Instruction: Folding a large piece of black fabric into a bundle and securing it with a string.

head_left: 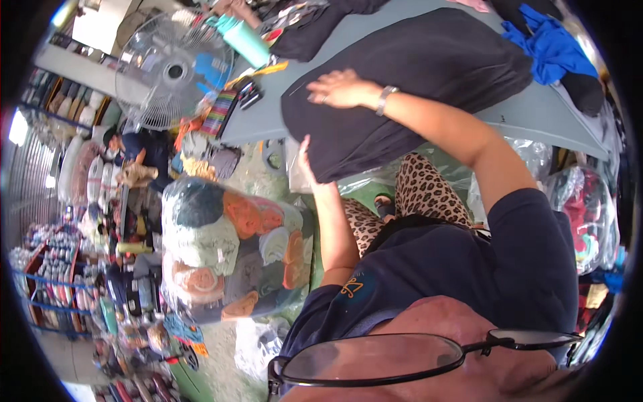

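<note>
A large piece of black cloth (415, 63), perhaps a folded garment, lies across the grey-blue table (258, 124), and its near left part hangs over the edge. My right hand (345, 89) rests flat on top of the cloth near its left end, fingers spread, with a band on the wrist. At the cloth's hanging left edge is my left hand (308, 164). One stretched digit shows beside the fabric; the cloth covers the other fingers, so their grip cannot be seen.
On the table are a turquoise bottle (244, 41), dark cloth (311, 30) and blue cloth (552, 47). A fan (175, 70) stands left of it. A big plastic-wrapped bundle of rolled fabrics (234, 248) is on the floor at left. Another person (144, 154) sits farther off.
</note>
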`<control>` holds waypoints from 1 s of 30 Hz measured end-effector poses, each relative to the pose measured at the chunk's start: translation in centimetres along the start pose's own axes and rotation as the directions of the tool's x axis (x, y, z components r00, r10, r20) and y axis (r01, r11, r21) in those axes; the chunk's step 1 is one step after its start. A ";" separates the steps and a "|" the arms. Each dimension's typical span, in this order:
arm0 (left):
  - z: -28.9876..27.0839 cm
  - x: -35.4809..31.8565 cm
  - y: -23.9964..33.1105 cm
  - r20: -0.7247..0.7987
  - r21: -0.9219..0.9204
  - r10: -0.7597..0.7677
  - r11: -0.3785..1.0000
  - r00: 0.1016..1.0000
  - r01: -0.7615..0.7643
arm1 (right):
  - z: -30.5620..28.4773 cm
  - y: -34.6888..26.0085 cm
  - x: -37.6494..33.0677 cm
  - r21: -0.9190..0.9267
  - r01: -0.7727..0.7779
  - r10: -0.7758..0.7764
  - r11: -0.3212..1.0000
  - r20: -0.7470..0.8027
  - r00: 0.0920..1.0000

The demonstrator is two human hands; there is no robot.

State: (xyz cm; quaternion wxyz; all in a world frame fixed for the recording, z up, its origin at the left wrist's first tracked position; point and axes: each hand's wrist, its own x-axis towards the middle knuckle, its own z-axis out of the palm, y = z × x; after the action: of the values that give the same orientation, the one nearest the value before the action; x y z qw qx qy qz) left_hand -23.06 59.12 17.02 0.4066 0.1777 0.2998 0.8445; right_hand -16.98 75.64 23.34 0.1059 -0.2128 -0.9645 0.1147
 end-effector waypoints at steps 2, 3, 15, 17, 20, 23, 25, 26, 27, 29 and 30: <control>0.1 1.0 1.2 0.088 -0.028 0.043 0.999 0.995 -0.041 | 0.5 -1.5 -0.1 0.170 0.044 -0.048 0.984 0.021 0.999; -0.6 1.4 1.8 0.022 -0.079 0.091 0.993 0.996 -0.089 | 0.0 -2.8 -0.3 0.288 0.021 -0.020 0.958 -0.006 1.000; 19.6 7.2 1.4 0.473 0.236 -0.057 0.970 0.879 -0.064 | -5.7 5.7 -7.8 0.852 0.505 0.298 -0.138 -0.450 0.842; 21.7 9.0 -1.3 0.326 0.579 -0.243 0.815 0.913 0.010 | -5.6 6.4 -12.8 0.697 0.337 0.246 -0.633 -0.232 0.941; 22.2 10.6 -8.2 0.343 0.867 -0.652 0.496 0.676 0.038 | -6.6 10.2 -18.2 0.708 0.352 0.418 -0.613 -0.088 0.904; 24.7 8.1 -11.9 0.226 0.937 -0.619 0.350 0.752 0.007 | -8.8 11.8 -21.8 0.831 0.368 0.557 -0.416 -0.087 0.826; 24.4 9.0 -12.8 0.210 0.932 -0.684 0.357 0.699 0.069 | -12.0 8.6 -21.5 0.915 0.403 0.702 0.011 -0.295 0.648; 24.2 9.6 -12.8 0.206 0.932 -0.684 0.356 0.700 0.073 | -13.7 7.8 -21.9 0.727 0.292 0.492 0.622 -0.653 0.576; 24.0 10.4 -12.7 0.262 0.903 -0.733 0.416 0.628 0.110 | -14.4 7.1 -21.9 0.208 0.124 0.101 0.970 -0.813 0.573; 23.1 11.0 -12.9 0.333 0.828 -0.773 0.513 0.540 0.225 | -14.1 5.6 -21.3 -0.003 0.232 -0.175 0.973 -0.665 0.726; 22.6 11.2 -13.1 0.342 0.777 -0.770 0.554 0.538 0.298 | -13.2 5.7 -21.2 -0.067 0.234 -0.233 0.970 -0.542 0.807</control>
State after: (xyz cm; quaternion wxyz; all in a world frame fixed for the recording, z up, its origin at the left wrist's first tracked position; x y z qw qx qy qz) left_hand -9.97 82.63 26.27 0.6525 0.4771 0.4445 0.3860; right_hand 7.37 73.75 31.13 0.3900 -0.1164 -0.9127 0.0368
